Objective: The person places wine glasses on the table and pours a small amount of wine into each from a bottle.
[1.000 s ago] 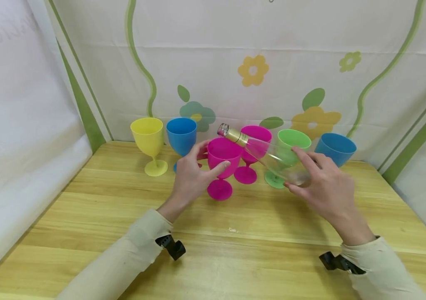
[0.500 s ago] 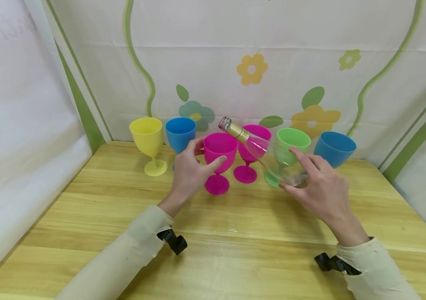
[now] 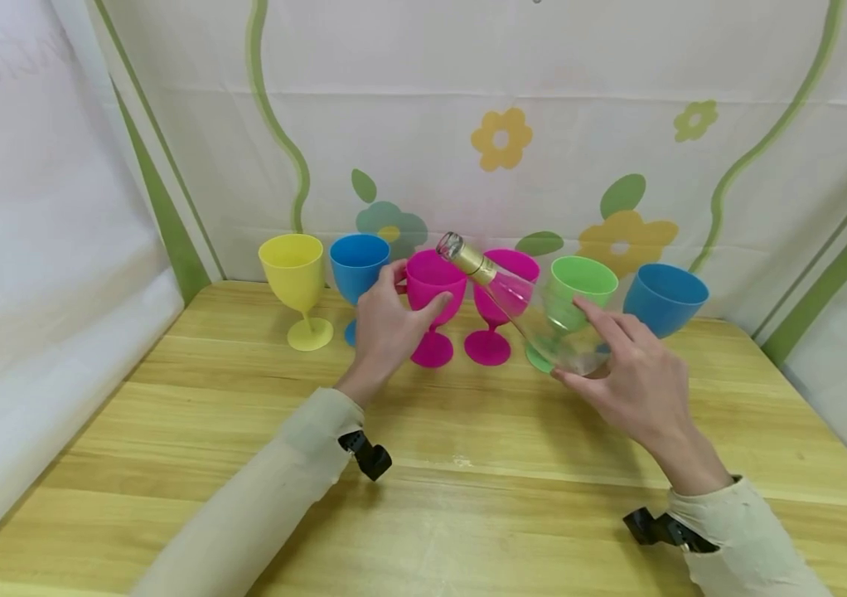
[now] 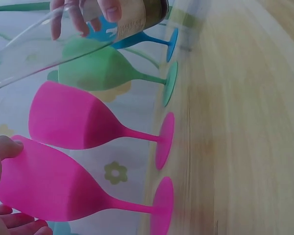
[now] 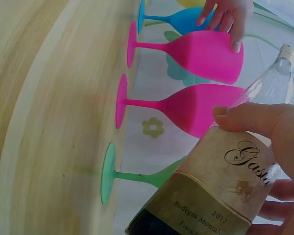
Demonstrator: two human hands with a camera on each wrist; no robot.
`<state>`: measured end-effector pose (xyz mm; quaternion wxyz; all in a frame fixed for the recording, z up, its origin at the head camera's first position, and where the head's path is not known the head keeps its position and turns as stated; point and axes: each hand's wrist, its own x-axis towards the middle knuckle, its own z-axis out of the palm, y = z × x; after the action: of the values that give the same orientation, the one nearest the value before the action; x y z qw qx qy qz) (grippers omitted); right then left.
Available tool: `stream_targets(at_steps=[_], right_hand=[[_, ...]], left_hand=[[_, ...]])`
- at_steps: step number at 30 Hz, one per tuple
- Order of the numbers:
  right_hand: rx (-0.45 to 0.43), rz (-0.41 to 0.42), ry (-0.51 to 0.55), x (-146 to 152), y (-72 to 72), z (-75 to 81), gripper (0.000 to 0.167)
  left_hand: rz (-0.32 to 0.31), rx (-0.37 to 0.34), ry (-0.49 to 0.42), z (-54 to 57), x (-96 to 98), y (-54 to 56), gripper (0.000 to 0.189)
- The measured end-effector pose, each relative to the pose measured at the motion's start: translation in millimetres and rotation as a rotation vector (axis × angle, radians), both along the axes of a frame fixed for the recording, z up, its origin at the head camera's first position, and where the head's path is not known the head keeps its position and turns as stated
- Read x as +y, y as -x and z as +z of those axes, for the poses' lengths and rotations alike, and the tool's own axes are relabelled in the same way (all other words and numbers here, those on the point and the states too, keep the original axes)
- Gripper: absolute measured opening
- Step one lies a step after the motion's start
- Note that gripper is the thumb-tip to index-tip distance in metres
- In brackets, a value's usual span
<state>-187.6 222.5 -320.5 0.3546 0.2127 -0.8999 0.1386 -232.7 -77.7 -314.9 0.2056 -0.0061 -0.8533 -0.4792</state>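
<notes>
My left hand [image 3: 384, 323] holds a pink plastic goblet [image 3: 427, 286] by its bowl, thumb on the near side and fingers round the far left side. The goblet is upright, its foot level with its neighbours' feet. My right hand [image 3: 640, 373] grips a clear glass wine bottle [image 3: 477, 265] by its lower body. The bottle is tilted, with its gold-collared mouth up and to the left, over the pink goblets. Its paper label [image 5: 240, 161] shows in the right wrist view. A second pink goblet [image 3: 489, 348] stands behind the bottle. No liquid is visible in the bottle.
A yellow goblet [image 3: 292, 274] and a blue goblet [image 3: 356, 261] stand to the left. On the right are a green goblet [image 3: 583, 278] and another blue goblet [image 3: 665, 298]. All line the back of the wooden table [image 3: 468, 531], before a flowered cloth [image 3: 394, 124].
My left hand has pushed the pink goblet back, slightly left, into line with the others. The bottle in my right hand has shifted slightly and its body dipped a little.
</notes>
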Motion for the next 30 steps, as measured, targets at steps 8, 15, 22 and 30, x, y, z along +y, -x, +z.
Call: stream_targets(at_steps=[8, 15, 22, 30], right_hand=[[0.014, 0.020, 0.000, -3, -0.2, -0.5, 0.094], [0.010, 0.020, 0.018, -5, -0.6, 1.0, 0.093], [0.003, 0.011, 0.018, -4, -0.8, 2.8, 0.093], [-0.009, -0.001, 0.019, 2, -4.8, 3.9, 0.094]], left_hand=[[0.042, -0.025, 0.001, -1.1, 1.8, 11.5, 0.080], [0.067, -0.034, -0.009, -2.1, 5.3, 20.1, 0.080], [0.078, -0.024, 0.004, -3.9, 5.2, 21.8, 0.081], [0.038, 0.006, -0.026, -12.4, -7.3, 1.5, 0.076]])
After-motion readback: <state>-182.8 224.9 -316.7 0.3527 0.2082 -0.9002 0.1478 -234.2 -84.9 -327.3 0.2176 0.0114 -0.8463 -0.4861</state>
